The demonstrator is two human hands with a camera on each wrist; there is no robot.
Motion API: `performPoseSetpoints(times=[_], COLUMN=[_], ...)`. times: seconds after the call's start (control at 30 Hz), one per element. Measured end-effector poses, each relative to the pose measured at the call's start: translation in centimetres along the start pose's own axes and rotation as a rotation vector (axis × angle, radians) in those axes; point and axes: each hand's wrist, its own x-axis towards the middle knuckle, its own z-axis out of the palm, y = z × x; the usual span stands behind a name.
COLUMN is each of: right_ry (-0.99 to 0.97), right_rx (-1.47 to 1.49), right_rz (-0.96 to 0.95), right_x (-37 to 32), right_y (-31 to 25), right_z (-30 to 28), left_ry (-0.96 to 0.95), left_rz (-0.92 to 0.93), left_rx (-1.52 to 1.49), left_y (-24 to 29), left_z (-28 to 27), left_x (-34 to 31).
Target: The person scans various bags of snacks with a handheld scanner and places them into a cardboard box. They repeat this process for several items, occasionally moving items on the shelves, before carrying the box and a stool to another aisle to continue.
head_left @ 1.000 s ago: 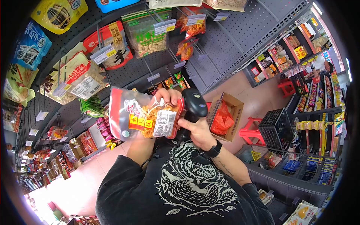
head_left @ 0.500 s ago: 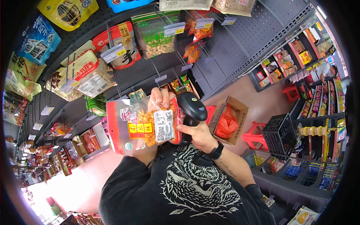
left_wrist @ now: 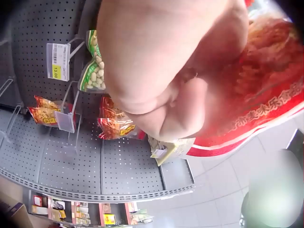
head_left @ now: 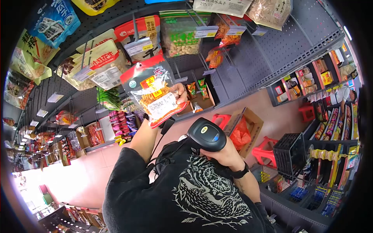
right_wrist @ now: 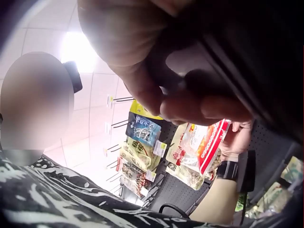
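My left hand (head_left: 179, 93) grips the lower right edge of a clear and red snack bag (head_left: 150, 91), tilted with its red header up. Yellow labels and a white barcode sticker show on it beside orange-brown snack pieces. Close up in the left wrist view, curled fingers (left_wrist: 183, 107) pinch the bag's edge. A black handheld barcode scanner (head_left: 206, 134) is in my right hand (head_left: 227, 155), its rounded head up in front of my chest. The right wrist view shows fingers (right_wrist: 190, 107) wrapped round the dark handle. Bag and scanner are apart.
Hanging snack bags (head_left: 105, 66) and price tags line the pegboard rack (head_left: 287, 42). An open carton (head_left: 252, 128) with a red plastic bag stands on the floor near red stools (head_left: 266, 151) and a black crate (head_left: 290, 155). A cable (head_left: 157, 145) hangs before my chest.
The bag has moved up and away from the scanner and turned so its red header points upward. The scanner has lowered slightly to the right; before, it was right beside the bag.
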Motion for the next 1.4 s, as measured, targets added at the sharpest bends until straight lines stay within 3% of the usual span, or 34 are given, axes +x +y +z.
performPoseSetpoints(times=[0.33,0.43,0.5,0.53,0.6,0.63,0.67,0.73,0.8,0.87,0.93,1.0,1.07,1.13,1.2,1.4], right_ry=[-0.003,0.142,0.254,0.309,0.417,0.424,0.431,0.557,0.636,0.691,0.727,0.762,0.792,0.794,0.797,0.775], right_rx=[0.226,0.389,0.452,0.537,0.692,0.727,0.763,0.805,0.842,0.850,0.866,0.856,0.827,0.825,0.816,0.714], right_rz=[0.057,0.018,-0.041,-0.067,-0.027,-0.046,-0.064,-0.058,-0.056,-0.049,-0.052,-0.048,-0.044,-0.039,-0.023,0.009], right_x=[0.6,0.8,0.6,0.3,-0.5,-0.9,-1.4,-2.3,-3.2,-3.9,-4.6,-5.1,-5.4,-5.4,-5.3,-4.7], right_y=[1.0,2.5,3.0,3.3,4.1,4.6,5.2,6.7,6.9,8.3,8.8,8.3,8.0,7.8,7.7,7.3], right_z=[-0.5,-0.8,-1.9,-2.3,-3.3,-3.8,-4.4,-5.2,-5.9,-6.9,-7.4,-7.3,-7.2,-7.2,-7.2,-7.3], left_ry=[0.155,0.384,0.382,0.692,0.839,0.891,0.791,0.954,0.982,0.726,0.682,0.667,0.650,0.705,0.842,0.983], left_rz=[-0.025,-0.099,0.116,-0.060,-0.100,-0.076,0.013,-0.103,-0.196,-0.224,-0.287,-0.331,-0.149,-0.036,-0.078,-0.008], left_rx=[-0.024,0.267,1.038,1.140,1.534,1.533,1.698,1.513,1.409,1.113,0.372,0.470,0.488,1.029,1.268,1.330], left_y=[-0.4,-0.8,-2.4,-3.0,-4.0,-4.6,-5.5,-6.2,-7.7,-11.2,-11.0,-9.7,-8.6,-9.9,-7.7,-6.1], left_z=[1.4,1.4,-3.0,-3.2,-2.9,-2.3,-3.4,-2.1,-3.4,-9.0,-5.1,-1.8,1.5,-1.8,-0.1,0.3], left_x=[-0.5,0.9,1.8,1.6,3.1,4.0,4.4,7.1,9.2,10.6,12.0,13.1,14.5,16.3,18.1,22.3])
